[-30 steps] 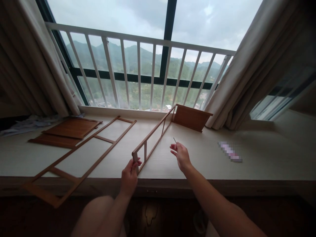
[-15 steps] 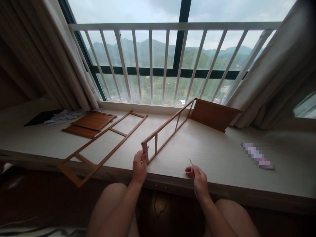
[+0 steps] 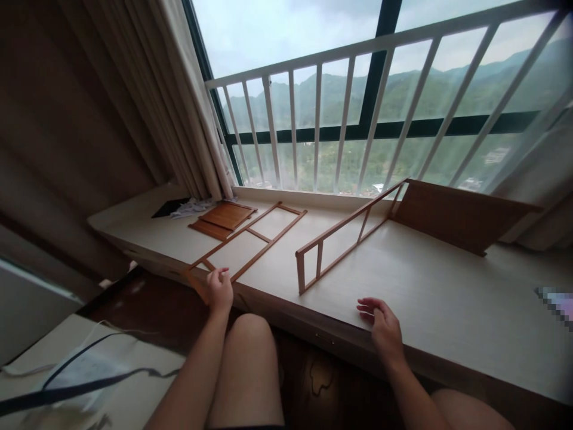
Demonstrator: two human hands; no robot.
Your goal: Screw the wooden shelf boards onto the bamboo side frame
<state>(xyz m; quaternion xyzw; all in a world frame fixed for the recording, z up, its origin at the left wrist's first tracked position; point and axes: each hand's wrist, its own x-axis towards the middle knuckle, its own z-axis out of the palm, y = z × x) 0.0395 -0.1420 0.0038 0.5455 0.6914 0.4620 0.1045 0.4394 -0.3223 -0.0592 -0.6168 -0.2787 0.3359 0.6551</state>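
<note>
My left hand (image 3: 220, 290) is over the near end of a brown wooden ladder-like frame (image 3: 250, 263), which lies flat and juts past the ledge's front edge. Its fingers are loosely bent and a little apart; no grip on the frame shows. My right hand (image 3: 384, 329) hovers by the front edge of the ledge, thumb close to the bent fingers. What it pinches, if anything, cannot be made out. Between the hands, a second wooden frame (image 3: 320, 260) stands on its long edge, meeting a brown wooden panel (image 3: 452, 215) at its far end.
Brown wooden panels (image 3: 224, 218) lie on the white ledge (image 3: 358, 280) at the left, near crumpled white material (image 3: 192, 207). A white railing (image 3: 317, 119) runs along the window. A pale surface with a dark strap (image 3: 89, 388) is at lower left. A blurred item (image 3: 557, 307) lies right.
The view has turned left. My left hand has let go of the upright frame and moved left to the flat one. The thin rod seen in my right hand no longer shows.
</note>
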